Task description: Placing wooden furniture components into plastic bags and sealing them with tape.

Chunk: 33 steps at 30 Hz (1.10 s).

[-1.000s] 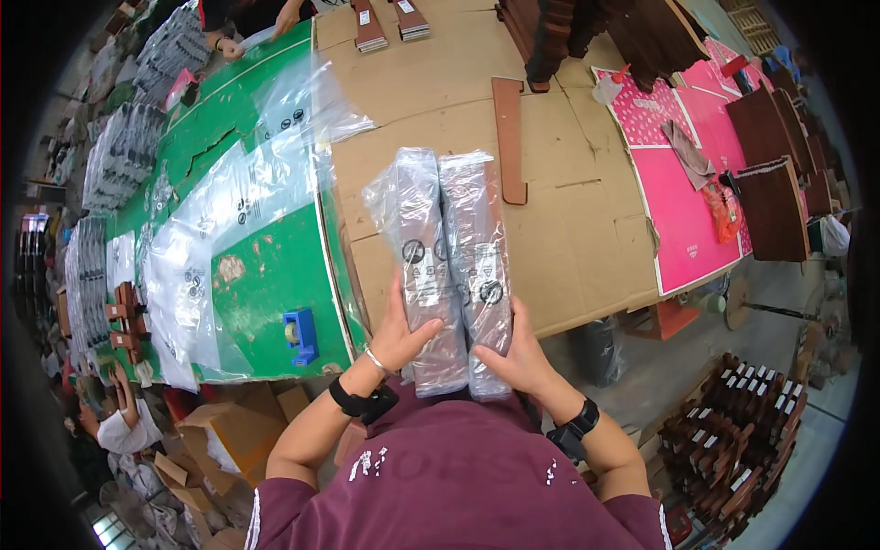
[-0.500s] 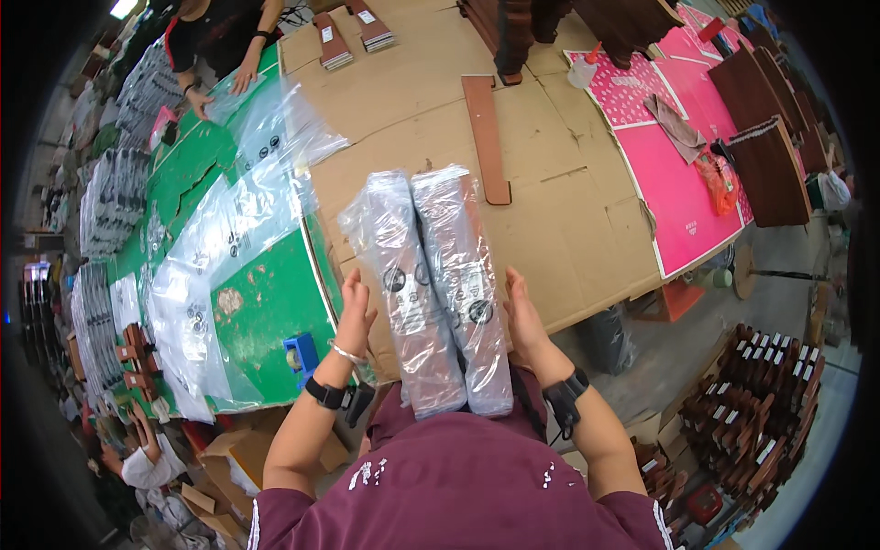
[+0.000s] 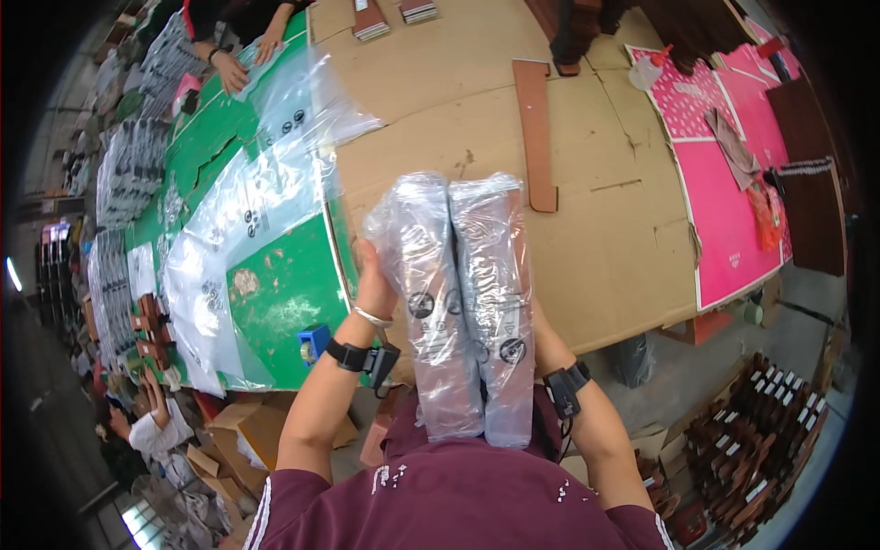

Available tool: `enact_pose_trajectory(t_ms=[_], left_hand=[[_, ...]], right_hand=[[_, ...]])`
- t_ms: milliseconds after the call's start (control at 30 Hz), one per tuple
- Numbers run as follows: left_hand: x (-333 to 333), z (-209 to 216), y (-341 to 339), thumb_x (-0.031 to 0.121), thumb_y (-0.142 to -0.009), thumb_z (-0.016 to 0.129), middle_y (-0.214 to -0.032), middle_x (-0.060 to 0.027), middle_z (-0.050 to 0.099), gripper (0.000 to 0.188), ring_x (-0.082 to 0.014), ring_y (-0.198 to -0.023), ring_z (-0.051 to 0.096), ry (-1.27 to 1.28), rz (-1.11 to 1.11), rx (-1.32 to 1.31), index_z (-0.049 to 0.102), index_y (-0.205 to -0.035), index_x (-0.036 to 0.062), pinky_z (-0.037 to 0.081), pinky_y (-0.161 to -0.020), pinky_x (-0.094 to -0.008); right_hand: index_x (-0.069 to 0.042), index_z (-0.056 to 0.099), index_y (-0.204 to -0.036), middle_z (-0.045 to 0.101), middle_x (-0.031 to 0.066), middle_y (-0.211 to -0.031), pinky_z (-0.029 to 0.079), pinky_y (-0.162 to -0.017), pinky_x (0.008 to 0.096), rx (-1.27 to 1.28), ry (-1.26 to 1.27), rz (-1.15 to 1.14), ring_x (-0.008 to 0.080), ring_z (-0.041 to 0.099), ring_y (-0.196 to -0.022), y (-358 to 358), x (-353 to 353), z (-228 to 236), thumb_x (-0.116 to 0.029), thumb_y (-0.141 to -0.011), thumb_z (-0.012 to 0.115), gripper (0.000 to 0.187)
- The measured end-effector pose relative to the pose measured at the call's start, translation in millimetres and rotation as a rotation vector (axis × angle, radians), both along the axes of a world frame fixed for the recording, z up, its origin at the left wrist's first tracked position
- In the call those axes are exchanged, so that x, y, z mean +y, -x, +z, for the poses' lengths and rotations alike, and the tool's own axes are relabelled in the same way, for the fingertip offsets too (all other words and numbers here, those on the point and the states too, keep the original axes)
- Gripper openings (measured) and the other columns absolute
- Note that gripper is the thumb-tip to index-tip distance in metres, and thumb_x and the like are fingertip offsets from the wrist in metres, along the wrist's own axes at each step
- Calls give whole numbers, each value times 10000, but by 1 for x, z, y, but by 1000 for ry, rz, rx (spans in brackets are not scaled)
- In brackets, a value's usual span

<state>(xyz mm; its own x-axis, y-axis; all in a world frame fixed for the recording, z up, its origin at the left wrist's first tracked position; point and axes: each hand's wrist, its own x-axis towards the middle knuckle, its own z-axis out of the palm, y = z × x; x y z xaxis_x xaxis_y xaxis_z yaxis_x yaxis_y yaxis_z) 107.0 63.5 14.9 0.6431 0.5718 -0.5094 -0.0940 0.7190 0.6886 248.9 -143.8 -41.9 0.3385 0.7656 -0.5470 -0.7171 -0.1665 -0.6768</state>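
Head view shows you holding two long bagged packs side by side, lifted up close to your chest. Your left hand [image 3: 374,286] is pressed flat against the outer side of the left pack [image 3: 429,302], with the fingers hidden behind the plastic. Your right hand [image 3: 536,316] is mostly hidden behind the right pack [image 3: 495,302], so you cannot tell how its fingers are set, but it holds that pack from the other side. Both packs touch each other along their long edges and stand almost upright, tilted a little away from you. Each pack is wrapped in a clear crinkly bag with small round marks on it. You have a black band on each wrist.

Below the packs lies a big brown cardboard sheet [image 3: 605,247] that covers the table. A long brown wooden strip [image 3: 536,128] lies on it, well apart from your hands. To your left is a green mat [image 3: 284,284] with empty clear bags [image 3: 266,192] spread over it. A small blue thing [image 3: 313,343] sits at the near edge of the green mat, close to your left wrist. To your right is a pink sheet [image 3: 733,211]. Another person's hand [image 3: 229,71] rests on the far end of the green mat.
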Motion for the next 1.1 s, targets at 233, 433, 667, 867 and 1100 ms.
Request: enact_pose_trajectory(t_ms=[233, 433, 667, 867, 1100], left_hand=[[-20, 4, -6, 400, -1000, 388, -1168, -90, 593, 522, -160, -1040, 557, -251, 53, 229, 499, -1258, -40, 435, -910, -289], [-16, 11, 9, 350, -1002, 414, -1123, -84, 612, 453, -130, -1002, 567, -548, 82, 239, 545, -1188, -42, 438, -892, -265], [-15, 24, 8, 353, -996, 419, -1148, -122, 610, 447, -198, -989, 617, -170, 263, -40, 534, -1197, -29, 510, -849, -333], [-19, 39, 20, 403, -955, 501, -925, -41, 600, 389, -123, -809, 596, -265, -61, 275, 571, -1080, 42, 524, -676, -278], [-45, 12, 50, 341, -950, 537, -762, 3, 564, 294, -85, -677, 546, -325, -249, 220, 577, -955, 49, 479, -584, -240]], right_hand=[[5, 378, -1353, 401, 140, -1381, 274, -1072, 356, -32, 126, -9, 224, 362, -1294, -13, -5, -6, -499, -997, 274, 626], [-5, 440, -1311, 467, 126, -1323, 335, -1025, 344, -496, 311, -256, 211, 436, -1222, -40, -26, 44, -411, -1003, 339, 519], [19, 478, -1219, 513, 160, -1193, 419, -929, 364, -1262, -10, 85, 260, 513, -1095, 10, -5, 200, -147, -858, 646, 432], [97, 247, -1365, 297, 379, -1326, 360, -1004, 498, -1629, 116, 505, 515, 365, -1216, 70, 39, 178, -215, -764, 738, 836], [68, 186, -1399, 145, 424, -1357, 331, -1028, 509, -1610, 197, 439, 566, 290, -1234, 93, 56, 163, -155, -726, 724, 890]])
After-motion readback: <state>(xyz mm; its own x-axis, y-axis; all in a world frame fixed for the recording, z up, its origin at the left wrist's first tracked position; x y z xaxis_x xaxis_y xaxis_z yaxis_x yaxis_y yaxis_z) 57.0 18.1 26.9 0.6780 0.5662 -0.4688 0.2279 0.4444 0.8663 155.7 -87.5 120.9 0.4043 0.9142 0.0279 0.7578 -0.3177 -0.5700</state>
